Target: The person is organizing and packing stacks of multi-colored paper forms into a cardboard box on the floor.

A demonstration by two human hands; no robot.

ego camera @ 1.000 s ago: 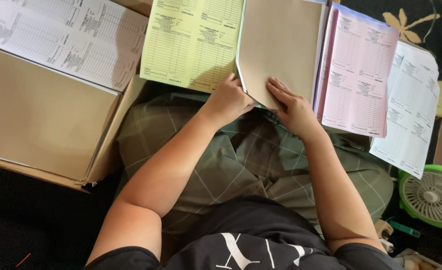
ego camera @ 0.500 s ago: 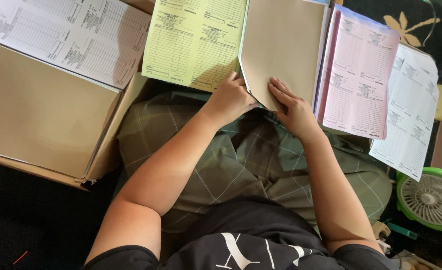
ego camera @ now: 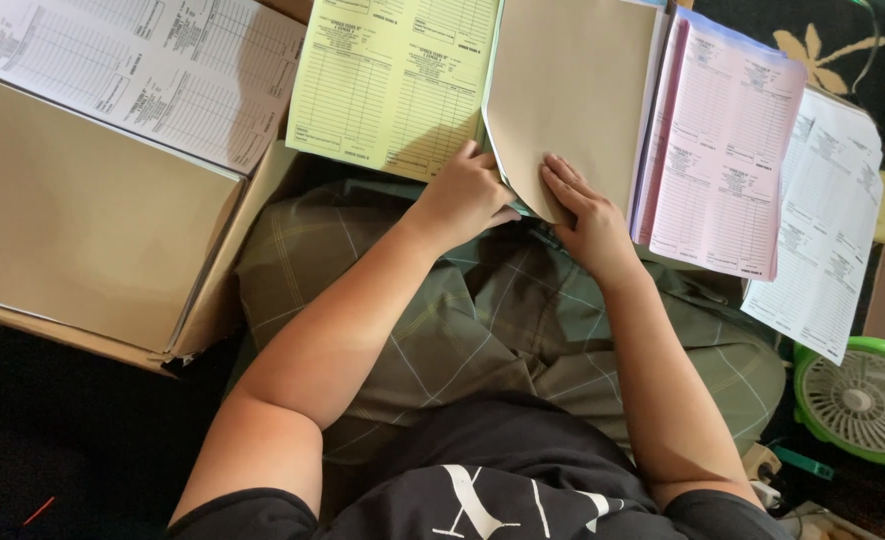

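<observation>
Head view is showing the left hand point(ego camera: 463, 195) gripping the lower left edge of a plain brown sheet point(ego camera: 568, 90), fingers curling under it, while the right hand point(ego camera: 588, 215) is lying flat with fingers pressing on the sheet's lower corner. The sheet is sitting between a yellow printed form point(ego camera: 388, 80) and a stack of pink printed forms point(ego camera: 723, 160), above the person's lap, with white forms point(ego camera: 823, 250) lying further right and a green fan point(ego camera: 863, 400) standing at the lower right.

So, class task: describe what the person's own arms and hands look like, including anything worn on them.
Both arms are bare from the upper arm down. The left hand and right hand wear no gloves, rings or watch. Black short sleeves end at the upper arms.
</observation>
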